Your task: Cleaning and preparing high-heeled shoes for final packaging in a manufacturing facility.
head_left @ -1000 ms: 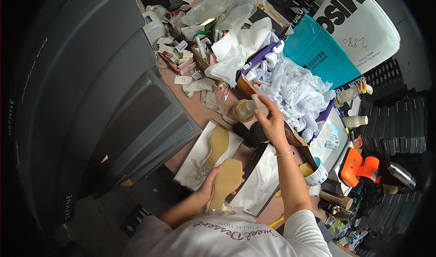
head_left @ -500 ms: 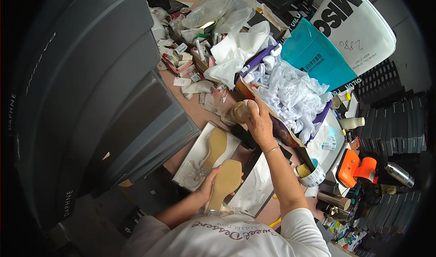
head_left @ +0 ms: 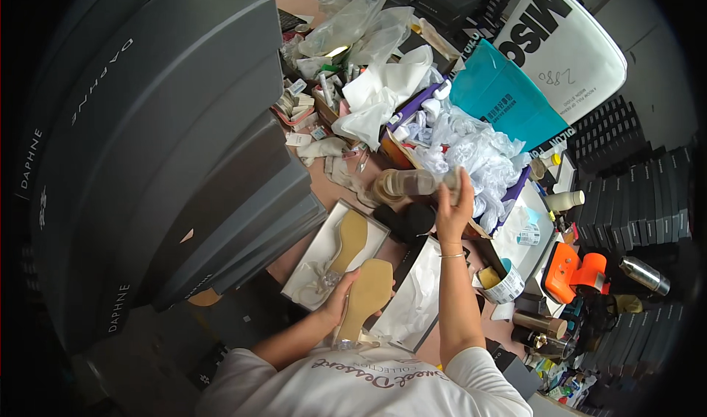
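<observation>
My left hand (head_left: 339, 299) grips a sandal (head_left: 370, 292) with its tan sole turned up and a clear ornament at the end toward me. Out over the table, my right hand (head_left: 454, 214) pinches the end of a clear, tape-like strip (head_left: 416, 183). The strip reaches left to an amber, roll-like thing (head_left: 384, 187) on the table. A second sandal (head_left: 350, 242) lies sole up in an open white shoe box (head_left: 300, 286), beside crumpled white wrapping. To its right, a box lid (head_left: 414, 299) holds white tissue paper.
Large dark grey boxes (head_left: 184, 137) rise close on the left. A purple-edged carton (head_left: 412, 107) full of crumpled white plastic stands beyond my right hand. On the right are an orange holder (head_left: 574, 273), a metal flask (head_left: 644, 275) and stacked dark boxes (head_left: 637, 207). A black object (head_left: 409, 222) lies near the strip.
My right hand has moved right from the amber roll-like thing, and a clear strip now stretches between them. My left hand and its sandal have barely moved. The view has shifted slightly.
</observation>
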`<state>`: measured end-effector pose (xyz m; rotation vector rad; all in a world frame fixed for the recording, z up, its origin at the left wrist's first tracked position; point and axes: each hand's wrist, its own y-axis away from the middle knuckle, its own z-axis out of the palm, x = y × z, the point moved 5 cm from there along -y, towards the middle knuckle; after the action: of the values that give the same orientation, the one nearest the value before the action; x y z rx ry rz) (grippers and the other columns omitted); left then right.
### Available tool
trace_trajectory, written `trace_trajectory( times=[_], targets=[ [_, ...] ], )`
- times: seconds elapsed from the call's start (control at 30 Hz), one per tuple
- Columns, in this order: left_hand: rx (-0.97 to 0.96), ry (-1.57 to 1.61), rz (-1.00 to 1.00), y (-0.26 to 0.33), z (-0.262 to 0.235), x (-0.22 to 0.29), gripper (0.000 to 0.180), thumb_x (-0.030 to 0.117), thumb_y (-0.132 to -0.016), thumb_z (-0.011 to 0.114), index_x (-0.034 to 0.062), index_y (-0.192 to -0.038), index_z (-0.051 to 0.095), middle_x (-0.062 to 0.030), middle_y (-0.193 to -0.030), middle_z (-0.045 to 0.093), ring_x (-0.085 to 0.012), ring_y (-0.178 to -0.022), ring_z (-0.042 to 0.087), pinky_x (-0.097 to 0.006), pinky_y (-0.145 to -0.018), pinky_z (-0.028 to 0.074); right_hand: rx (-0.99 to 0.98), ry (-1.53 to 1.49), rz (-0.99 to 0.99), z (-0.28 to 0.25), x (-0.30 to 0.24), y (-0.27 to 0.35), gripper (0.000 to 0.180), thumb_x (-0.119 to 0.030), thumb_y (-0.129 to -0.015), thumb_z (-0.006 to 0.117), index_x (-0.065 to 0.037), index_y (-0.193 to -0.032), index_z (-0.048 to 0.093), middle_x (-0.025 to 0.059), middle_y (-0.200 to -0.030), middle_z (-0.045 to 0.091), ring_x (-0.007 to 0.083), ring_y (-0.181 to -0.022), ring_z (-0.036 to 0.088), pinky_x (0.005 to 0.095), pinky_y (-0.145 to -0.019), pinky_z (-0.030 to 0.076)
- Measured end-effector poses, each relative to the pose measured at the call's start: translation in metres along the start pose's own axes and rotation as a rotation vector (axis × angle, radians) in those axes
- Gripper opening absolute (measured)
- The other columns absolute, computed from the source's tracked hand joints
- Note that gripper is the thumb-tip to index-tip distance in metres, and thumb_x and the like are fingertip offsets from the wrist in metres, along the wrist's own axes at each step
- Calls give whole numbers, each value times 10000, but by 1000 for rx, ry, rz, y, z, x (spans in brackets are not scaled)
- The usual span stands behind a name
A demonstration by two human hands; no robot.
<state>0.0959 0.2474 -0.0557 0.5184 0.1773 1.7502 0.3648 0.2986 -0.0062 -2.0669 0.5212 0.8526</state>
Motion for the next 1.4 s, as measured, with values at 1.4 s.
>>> trace_trajectory(
  times=[1.4],
  targets=[
    [-135,-59,46,13,9,4,675,532,-924,386,40,-1385,359,-199,-1285,503,-271,-1062,592,-417,-702,588,-373,-115,121,-21,-98,47,295,-116,-935,508,2,-1193,589,142,-855,537,238,-755,548,324,-679,440]
  ],
)
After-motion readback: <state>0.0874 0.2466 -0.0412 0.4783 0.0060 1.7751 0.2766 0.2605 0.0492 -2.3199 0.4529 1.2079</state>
